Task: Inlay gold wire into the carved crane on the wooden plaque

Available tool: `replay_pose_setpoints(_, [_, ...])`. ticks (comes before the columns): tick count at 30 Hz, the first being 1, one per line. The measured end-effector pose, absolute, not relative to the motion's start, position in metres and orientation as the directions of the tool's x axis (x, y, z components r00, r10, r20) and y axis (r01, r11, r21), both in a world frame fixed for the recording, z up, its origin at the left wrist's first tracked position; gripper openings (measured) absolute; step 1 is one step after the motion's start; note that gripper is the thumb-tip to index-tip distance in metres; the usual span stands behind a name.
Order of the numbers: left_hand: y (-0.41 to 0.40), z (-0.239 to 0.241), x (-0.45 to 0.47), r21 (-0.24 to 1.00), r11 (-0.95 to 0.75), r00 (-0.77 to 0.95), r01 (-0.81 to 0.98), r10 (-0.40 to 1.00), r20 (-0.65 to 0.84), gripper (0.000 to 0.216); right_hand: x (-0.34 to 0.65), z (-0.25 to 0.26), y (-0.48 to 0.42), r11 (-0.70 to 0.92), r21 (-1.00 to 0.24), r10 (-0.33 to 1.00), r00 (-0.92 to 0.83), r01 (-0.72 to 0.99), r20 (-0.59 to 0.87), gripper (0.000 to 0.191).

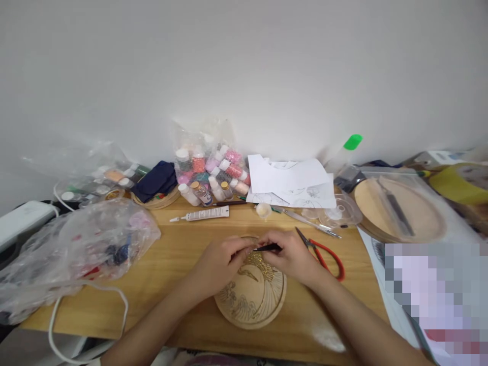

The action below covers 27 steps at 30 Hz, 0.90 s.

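Observation:
A round wooden plaque [238,319] lies on the table below both hands. It bears a drawn bird with plumes, and gold-coloured filling covers part of the feathers. My right hand [293,255] is closed around dark tweezers [270,247], whose tip points left. Thumb and fingers of my left hand [221,262] are pinched together at that tip, over the plaque's upper part; what they hold is too small to make out. Just right of my right hand lie red-handled scissors [331,258]. A small pot [263,210] stands beyond the hands.
A glue tube [208,214], bagged bead bottles [224,165] and paper sheets [290,180] line the back. Left are a crumpled plastic bag [87,229] and a white cable [124,300]. Wooden discs in a clear bag [427,216] sit at right, near pen-like tools [312,223].

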<state>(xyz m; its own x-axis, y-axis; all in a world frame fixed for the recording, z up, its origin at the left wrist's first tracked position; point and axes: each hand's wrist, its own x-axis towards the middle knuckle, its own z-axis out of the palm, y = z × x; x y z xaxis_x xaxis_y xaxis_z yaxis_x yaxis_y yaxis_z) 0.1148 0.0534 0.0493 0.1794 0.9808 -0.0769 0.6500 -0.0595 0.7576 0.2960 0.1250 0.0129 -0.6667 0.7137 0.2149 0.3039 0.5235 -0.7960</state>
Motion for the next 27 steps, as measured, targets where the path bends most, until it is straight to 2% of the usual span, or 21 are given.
replay_pose_setpoints(6, [0.052,0.037,0.114,0.648,-0.149,0.113,0.747,0.989,0.096,0.032,0.296,0.014,0.127,0.520,-0.795,0.739,-0.631,0.311,0.237,0.016])
replay_pose_setpoints(10, [0.055,0.026,0.115,0.535,-0.314,0.184,0.784,0.942,0.282,0.023,0.296,0.014,0.125,0.507,-0.798,0.748,-0.626,0.325,0.220,0.018])
replay_pose_setpoints(15, [0.054,0.021,0.120,0.372,-0.443,0.254,0.816,0.852,0.457,0.024,0.296,0.014,0.125,0.485,-0.810,0.745,-0.642,0.330,0.184,0.022])
replay_pose_setpoints(20, [0.053,0.022,0.121,0.300,-0.462,0.272,0.835,0.819,0.505,0.024,0.295,0.013,0.124,0.487,-0.811,0.733,-0.658,0.325,0.176,0.024])
replay_pose_setpoints(27, [0.052,0.022,0.121,0.274,-0.432,0.253,0.859,0.824,0.507,0.024,0.295,0.010,0.123,0.516,-0.796,0.739,-0.635,0.317,0.227,0.021])
